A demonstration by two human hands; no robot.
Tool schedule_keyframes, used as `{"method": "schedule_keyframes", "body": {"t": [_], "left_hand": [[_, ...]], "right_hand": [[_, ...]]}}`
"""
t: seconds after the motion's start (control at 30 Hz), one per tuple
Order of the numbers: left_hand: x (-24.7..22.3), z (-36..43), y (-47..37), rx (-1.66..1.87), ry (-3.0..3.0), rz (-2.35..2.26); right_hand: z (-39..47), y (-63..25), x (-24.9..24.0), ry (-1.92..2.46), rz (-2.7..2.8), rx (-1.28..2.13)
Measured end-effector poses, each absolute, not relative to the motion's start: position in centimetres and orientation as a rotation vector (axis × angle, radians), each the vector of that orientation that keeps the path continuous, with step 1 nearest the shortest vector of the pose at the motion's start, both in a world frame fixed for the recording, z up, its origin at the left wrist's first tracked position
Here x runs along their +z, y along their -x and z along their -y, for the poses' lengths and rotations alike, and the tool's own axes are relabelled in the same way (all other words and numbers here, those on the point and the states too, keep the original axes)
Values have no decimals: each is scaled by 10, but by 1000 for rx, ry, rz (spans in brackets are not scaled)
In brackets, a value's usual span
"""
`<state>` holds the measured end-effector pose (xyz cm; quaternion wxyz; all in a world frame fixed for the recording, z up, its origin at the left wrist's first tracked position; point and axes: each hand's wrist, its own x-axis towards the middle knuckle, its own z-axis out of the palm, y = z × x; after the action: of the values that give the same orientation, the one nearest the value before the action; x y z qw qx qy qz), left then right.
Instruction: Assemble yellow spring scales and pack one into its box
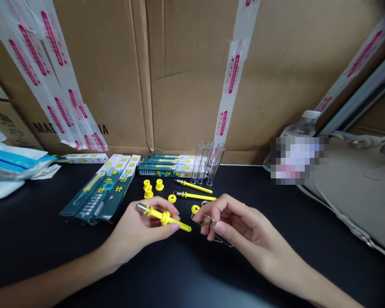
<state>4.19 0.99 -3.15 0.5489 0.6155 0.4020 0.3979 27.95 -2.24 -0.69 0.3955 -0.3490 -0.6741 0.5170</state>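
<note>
Gripping a metal-tipped yellow rod [177, 223] in the left hand [137, 235], slanted above a black table [167, 278] — and pinching a bent metal wire [209, 218] in the right hand [253, 237], just beside it. Facing scattered yellow caps [148, 192] and other rods [197, 196] — plus clear tubes [201, 167] upright near small green boxes [163, 168] farther back.

Left hand [134, 227] and right hand [247, 231] both pinch.

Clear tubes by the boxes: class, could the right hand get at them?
Probably yes: only low pieces, such as the yellow rods, lie between the right hand and the clear tubes, though it holds a thin metal piece.
</note>
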Motion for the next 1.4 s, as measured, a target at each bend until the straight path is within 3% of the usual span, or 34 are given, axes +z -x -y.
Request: {"method": "schedule_keyframes", "body": {"t": [0.23, 0.47, 0.77, 1.2, 1.4], "left_hand": [[-34, -11, -42, 992, -1415, -973], [-35, -11, -41, 970, -1384, -945], [-31, -13, -40, 933, -1422, -920], [-30, -11, -40, 889, -1387, -903], [-30, -12, -44, 982, -1318, -885]], "right_hand": [[23, -258, -36, 813, 1223, 1510], [17, -267, -39, 897, 1222, 1452], [16, -261, -42, 800, 1066, 1682], [18, -259, -37, 967, 1140, 1595], [23, -261, -36, 1034, 1351, 1373]]}}
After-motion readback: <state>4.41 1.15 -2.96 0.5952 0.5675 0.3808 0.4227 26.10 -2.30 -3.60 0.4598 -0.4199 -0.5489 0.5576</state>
